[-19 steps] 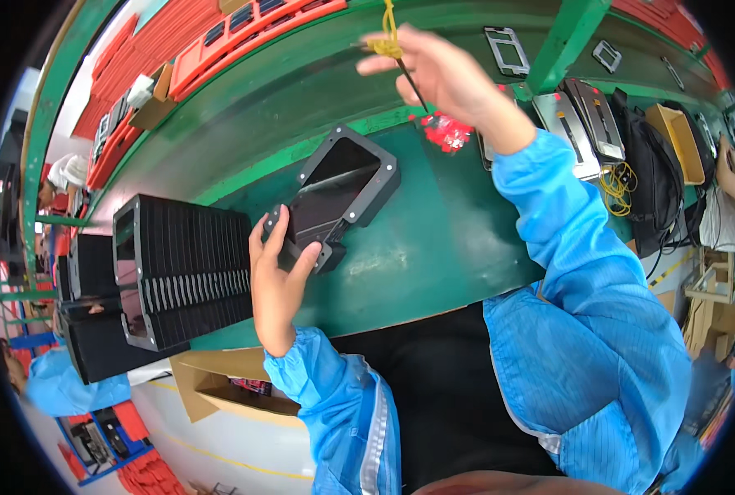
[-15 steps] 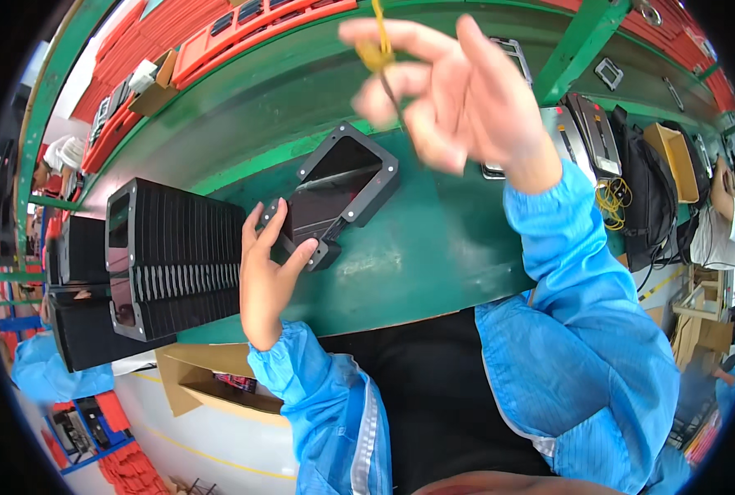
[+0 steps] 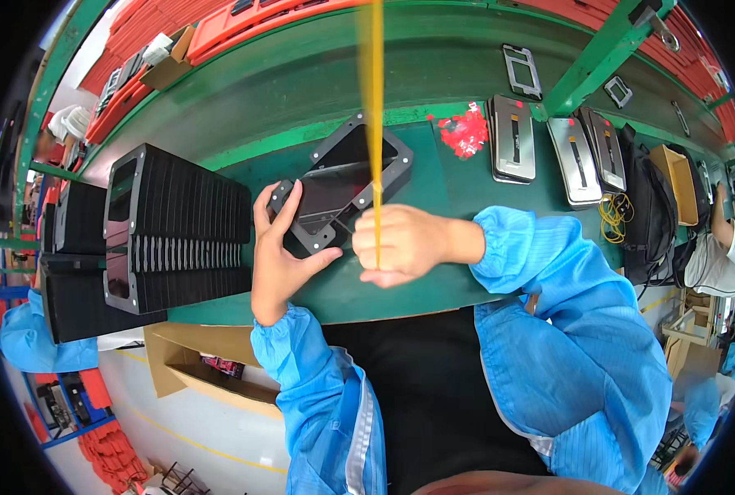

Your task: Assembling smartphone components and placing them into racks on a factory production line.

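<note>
Atop the bench (image 3: pixel 433 290), the left hand (image 3: pixel 279 268) grips a blocky black frame (image 3: pixel 396 175).

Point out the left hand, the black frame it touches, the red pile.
Left hand (image 3: pixel 281 268), head view: back of hand.
Black frame (image 3: pixel 394 175), head view: right rim.
Red pile (image 3: pixel 464 134), head view: middle.

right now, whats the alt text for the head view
A left hand holds a black frame on a green table; a yellow cord runs down to the closed right hand near it. A stack of black frames stands at left.
</note>
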Tool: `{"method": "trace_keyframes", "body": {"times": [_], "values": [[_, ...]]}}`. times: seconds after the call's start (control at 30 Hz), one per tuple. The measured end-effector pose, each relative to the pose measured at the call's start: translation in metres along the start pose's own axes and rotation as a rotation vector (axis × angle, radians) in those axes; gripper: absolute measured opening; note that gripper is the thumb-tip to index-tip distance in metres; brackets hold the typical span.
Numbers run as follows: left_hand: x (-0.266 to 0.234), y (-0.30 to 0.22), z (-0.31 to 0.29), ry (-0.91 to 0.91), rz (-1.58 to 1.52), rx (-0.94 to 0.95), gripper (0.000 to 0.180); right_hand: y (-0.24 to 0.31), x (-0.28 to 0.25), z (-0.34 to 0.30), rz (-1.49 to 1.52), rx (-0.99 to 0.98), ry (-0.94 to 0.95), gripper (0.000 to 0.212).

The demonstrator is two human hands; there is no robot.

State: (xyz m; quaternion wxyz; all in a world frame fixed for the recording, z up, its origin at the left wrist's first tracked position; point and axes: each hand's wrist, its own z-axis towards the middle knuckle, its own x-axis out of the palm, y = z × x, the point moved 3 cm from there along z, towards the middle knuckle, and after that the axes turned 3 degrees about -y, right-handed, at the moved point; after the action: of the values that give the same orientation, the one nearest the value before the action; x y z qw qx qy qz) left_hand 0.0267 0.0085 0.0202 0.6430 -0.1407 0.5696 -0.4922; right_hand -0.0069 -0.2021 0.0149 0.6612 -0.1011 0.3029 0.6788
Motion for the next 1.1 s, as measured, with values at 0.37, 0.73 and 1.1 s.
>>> {"method": "trace_keyframes", "body": {"times": [0.37, 0.73, 1.1], "values": [[0.008, -0.004, 0.004, -0.029, 0.089, 0.097, 0.101, -0.003, 0.014, -0.02, -0.076, -0.067, -0.034, 0.028], [0.013, 0.013, 0.005, -0.141, 0.027, 0.063, 0.086, -0.01, 0.014, -0.02, 0.495, 0.624, -0.308, 0.027], [-0.039, -0.083, 0.003, -0.302, 0.483, 0.398, 0.065, -0.023, 0.014, -0.029, 0.356, 0.441, -0.135, 0.029]]}}
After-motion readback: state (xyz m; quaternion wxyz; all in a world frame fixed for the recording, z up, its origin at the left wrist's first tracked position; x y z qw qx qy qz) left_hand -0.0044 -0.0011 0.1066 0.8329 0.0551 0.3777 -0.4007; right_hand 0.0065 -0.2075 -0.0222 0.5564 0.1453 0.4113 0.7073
